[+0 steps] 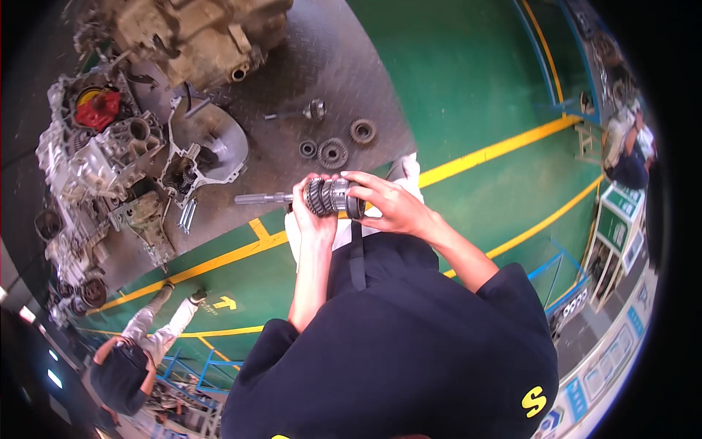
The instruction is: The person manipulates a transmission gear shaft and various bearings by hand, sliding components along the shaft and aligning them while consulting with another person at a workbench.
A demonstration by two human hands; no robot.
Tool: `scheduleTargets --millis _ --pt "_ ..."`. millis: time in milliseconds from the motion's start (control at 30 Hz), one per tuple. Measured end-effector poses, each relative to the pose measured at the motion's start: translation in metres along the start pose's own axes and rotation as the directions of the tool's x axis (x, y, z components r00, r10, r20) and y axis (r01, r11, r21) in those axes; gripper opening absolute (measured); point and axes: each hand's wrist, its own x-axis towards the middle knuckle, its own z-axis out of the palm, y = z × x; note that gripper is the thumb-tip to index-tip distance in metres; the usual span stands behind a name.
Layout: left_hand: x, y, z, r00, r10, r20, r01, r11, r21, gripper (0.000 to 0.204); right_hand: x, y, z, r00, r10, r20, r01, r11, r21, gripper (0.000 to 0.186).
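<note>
Between my hands is a gear shaft [335,196], held level just off the table's near edge. Its thin splined end points left, past my left hand [313,211], whose fingers wrap round the toothed gears. My right hand [391,205] grips the other end, at a dark ring beside a shiny toothed hub. On the metal table [270,157] beyond my hands lie a gear [333,153], a second gear [362,131] and a smaller ring gear [307,148]. A short shaft with a gear head [314,110] lies farther back.
Left on the table are an open bell-shaped housing [219,139], silvery gearbox castings [80,168], a few long bolts [188,216] and a big tan casing [197,36]. A person [131,358] stands at lower left, another [630,150] at far right. Yellow lines cross the green floor [468,102].
</note>
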Motion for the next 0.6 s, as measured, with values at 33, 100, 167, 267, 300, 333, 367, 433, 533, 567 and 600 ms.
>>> scheduleTargets --millis 33,100,167,267,300,333,367,433,533,567,600 --pt "0.011 0.011 -0.01 1.0 0.012 -0.002 -0.012 1.0 0.015 0.019 0.007 0.003 0.023 0.988 -0.036 -0.151 0.033 0.999 -0.027 0.062" --pt "0.017 0.035 -0.034 0.999 0.045 -0.004 -0.045 0.997 0.07 0.02 0.017 0.003 0.065 0.965 0.117 -0.235 -0.097 0.991 0.095 0.067" --pt "0.017 0.052 -0.057 0.996 0.075 0.055 -0.081 0.99 0.112 0.024 0.024 0.009 0.096 0.927 0.319 -0.196 -0.251 0.919 0.305 0.069" --pt "0.018 0.056 -0.084 0.987 0.123 0.105 -0.133 0.987 0.087 0.026 0.019 0.026 0.14 0.869 0.482 -0.108 -0.296 0.683 0.667 0.073" --pt "0.017 0.054 -0.087 0.983 0.151 0.105 -0.161 0.982 0.096 0.026 0.015 0.031 0.147 0.863 0.504 -0.031 -0.323 0.598 0.733 0.069" --pt "0.02 0.054 -0.097 0.977 0.177 0.121 -0.187 0.979 0.084 0.026 0.011 0.039 0.155 0.861 0.509 -0.028 -0.32 0.583 0.746 0.069" --pt "0.02 0.048 -0.106 0.971 0.203 0.129 -0.217 0.971 0.103 0.026 0.006 0.049 0.159 0.873 0.487 0.018 -0.346 0.593 0.727 0.068" --pt "0.03 0.039 -0.126 0.958 0.245 0.147 -0.271 0.942 0.195 0.026 0.002 0.072 0.17 0.894 0.446 0.037 -0.341 0.625 0.702 0.065" --pt "0.042 0.023 -0.148 0.911 0.31 0.271 -0.365 0.913 0.183 0.028 -0.007 0.099 0.181 0.94 0.33 -0.084 -0.198 0.731 0.652 0.059" --pt "0.04 0.018 -0.155 0.897 0.334 0.288 -0.394 0.9 0.184 0.029 -0.012 0.105 0.189 0.952 0.277 -0.132 -0.137 0.768 0.625 0.058" --pt "0.042 0.01 -0.162 0.885 0.36 0.296 -0.427 0.881 0.203 0.029 -0.02 0.114 0.195 0.953 0.278 -0.119 -0.145 0.767 0.625 0.059"
